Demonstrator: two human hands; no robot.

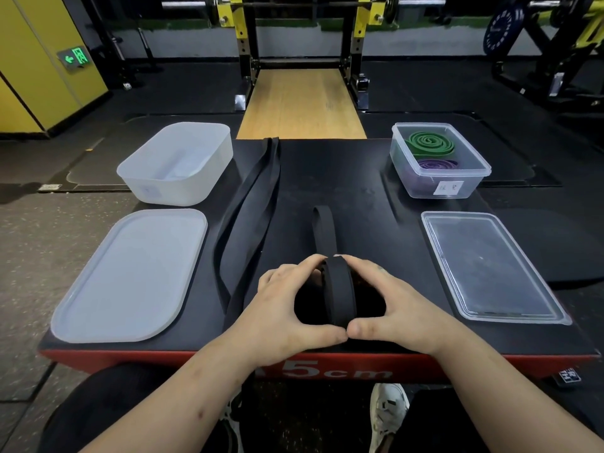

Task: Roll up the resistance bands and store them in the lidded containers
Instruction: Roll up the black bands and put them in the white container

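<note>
L hand (287, 305) + R hand (392, 302) both clamp the part-rolled black band (338, 289) at the counter (359, 197) front-centre. Fingers (304, 264) curl round the coil, thumbs touching, tail lying out ahead. 2nd black band (251, 207) lies loose just left. Far right, clear container (441, 189) holds green roll (429, 143) + purple roll (438, 165) — clear lid (490, 266) off, nearer.

My left hand (287, 310) and right hand (394, 305) cupped facing each other, fingers (300, 264) curled round the rolled black band (340, 289), thumb tips touching near the box's (376, 223) front edge, forearms bare, angled inward
</note>
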